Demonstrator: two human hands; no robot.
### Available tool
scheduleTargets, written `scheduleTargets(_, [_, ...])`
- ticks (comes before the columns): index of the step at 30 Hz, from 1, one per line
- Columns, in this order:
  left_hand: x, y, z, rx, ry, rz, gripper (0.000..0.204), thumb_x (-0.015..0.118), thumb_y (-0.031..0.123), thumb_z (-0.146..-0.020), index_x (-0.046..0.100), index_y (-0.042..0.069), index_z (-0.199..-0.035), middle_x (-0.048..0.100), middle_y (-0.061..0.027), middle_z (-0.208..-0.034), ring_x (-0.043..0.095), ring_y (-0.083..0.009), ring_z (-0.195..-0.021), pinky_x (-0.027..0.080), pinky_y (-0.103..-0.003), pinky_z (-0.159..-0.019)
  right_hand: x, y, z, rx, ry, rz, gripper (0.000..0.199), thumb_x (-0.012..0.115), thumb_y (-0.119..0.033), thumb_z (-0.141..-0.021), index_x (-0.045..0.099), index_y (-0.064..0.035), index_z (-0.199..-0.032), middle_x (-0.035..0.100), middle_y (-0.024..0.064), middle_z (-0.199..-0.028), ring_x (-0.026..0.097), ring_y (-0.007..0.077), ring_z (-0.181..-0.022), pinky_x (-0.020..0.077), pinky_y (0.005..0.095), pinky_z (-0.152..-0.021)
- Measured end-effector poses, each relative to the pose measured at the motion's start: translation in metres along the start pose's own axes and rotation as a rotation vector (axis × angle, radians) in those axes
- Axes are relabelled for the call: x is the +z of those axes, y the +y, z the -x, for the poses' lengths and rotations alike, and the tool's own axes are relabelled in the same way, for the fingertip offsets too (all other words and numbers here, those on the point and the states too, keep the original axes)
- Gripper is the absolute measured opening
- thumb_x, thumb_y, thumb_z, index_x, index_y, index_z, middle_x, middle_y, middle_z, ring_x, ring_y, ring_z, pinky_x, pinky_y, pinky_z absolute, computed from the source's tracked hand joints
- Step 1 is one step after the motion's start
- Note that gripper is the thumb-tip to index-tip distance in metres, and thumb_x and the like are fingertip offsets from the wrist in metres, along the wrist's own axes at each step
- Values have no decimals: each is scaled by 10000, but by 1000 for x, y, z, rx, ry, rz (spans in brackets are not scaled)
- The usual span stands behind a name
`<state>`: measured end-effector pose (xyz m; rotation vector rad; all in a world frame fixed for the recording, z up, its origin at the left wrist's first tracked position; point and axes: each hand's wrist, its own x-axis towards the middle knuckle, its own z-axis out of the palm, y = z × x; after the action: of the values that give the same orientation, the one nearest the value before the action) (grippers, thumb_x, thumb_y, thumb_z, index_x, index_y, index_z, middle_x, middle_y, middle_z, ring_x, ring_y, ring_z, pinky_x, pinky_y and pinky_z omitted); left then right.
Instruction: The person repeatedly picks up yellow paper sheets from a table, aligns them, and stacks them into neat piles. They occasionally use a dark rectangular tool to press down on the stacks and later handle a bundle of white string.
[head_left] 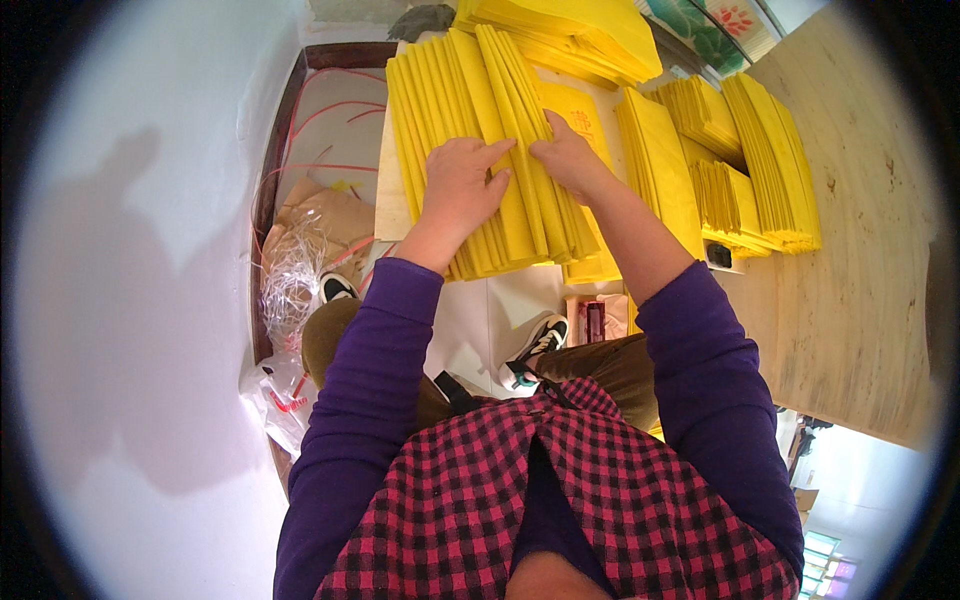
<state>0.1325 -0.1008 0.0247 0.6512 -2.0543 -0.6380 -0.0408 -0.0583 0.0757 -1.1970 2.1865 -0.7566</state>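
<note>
A: Where's the main thing?
B: Yellow sheets (440, 110), a folded row lying on the table (393, 200), toward its left edge; their near ends reach its near edge.
A: Around it?
B: Far side: flat yellow pile (570, 45). Far left corner: grey cloth (422, 22). Just right, partly behind the right hand (575, 165): yellow piece with red print (582, 100). Further right, more yellow: long stack (655, 165), two short stacks (700, 112) (725, 195), tall stack (772, 165). Small black thing (718, 256) by the near edge; wood panel (850, 250) beyond.
A: Anything in the way?
B: The piece and long stack crowd the right side. Left of the table, down low: red cords (345, 75), brown paper (325, 205), clear strands (295, 265). Small box (595, 315) below the near edge.
A: Direction?
B: Long axis runs away from the person, far ends leaning a bit left. Folds run the same way, side by side.
A: Hands?
B: Left hand (465, 190) on top of the sheets, index stretched rightward, thumb apart. Right has thumb and index at a raised fold, near the left index. Pinching or just pressing? Can't tell for either.
</note>
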Motion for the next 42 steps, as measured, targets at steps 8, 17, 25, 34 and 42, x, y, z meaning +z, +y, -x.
scheduleTargets(8, [4, -2, 2, -74, 10, 81, 297, 654, 256, -784, 654, 70, -1015, 609, -112, -896, 557, -309, -906, 386, -416, -851, 1, 2, -3, 3, -19, -27, 617, 516, -90, -813, 336, -10, -1398, 543, 198, -1216, 559, 256, -1066, 459, 333, -897])
scheduleTargets(17, [1, 8, 0, -194, 36, 52, 380, 680, 234, -756, 607, 49, -1079, 630, -150, -935, 575, -336, -945, 423, -423, -858, 1, 2, -2, 10, -14, 27, 612, 523, -102, -821, 338, -13, -1398, 541, 198, -1230, 553, 260, -1082, 449, 333, -913])
scheduleTargets(25, [1, 4, 2, -134, -65, 40, 262, 625, 201, -758, 670, 69, -980, 609, -114, -892, 556, -312, -929, 393, -424, -864, 1, 3, -2, -17, -23, -12, 587, 559, -148, -855, 354, -21, -1391, 553, 184, -1220, 570, 237, -1058, 464, 329, -890])
scheduleTargets(34, [6, 8, 1, -161, 14, 63, 257, 653, 299, -785, 671, 63, -884, 593, -105, -833, 553, -300, -904, 386, -416, -834, -6, 2, 2, 38, -74, -155, 740, 637, -322, -811, 332, -14, -1410, 531, 227, -1264, 557, 284, -1126, 447, 350, -939])
scheduleTargets(42, [9, 5, 1, -183, 9, 79, 265, 648, 284, -773, 668, 55, -904, 597, -105, -849, 551, -303, -915, 384, -419, -846, -5, 5, -2, 19, -69, 11, 867, 696, -348, -729, 297, -19, -1425, 517, 246, -1279, 545, 315, -1148, 440, 350, -955])
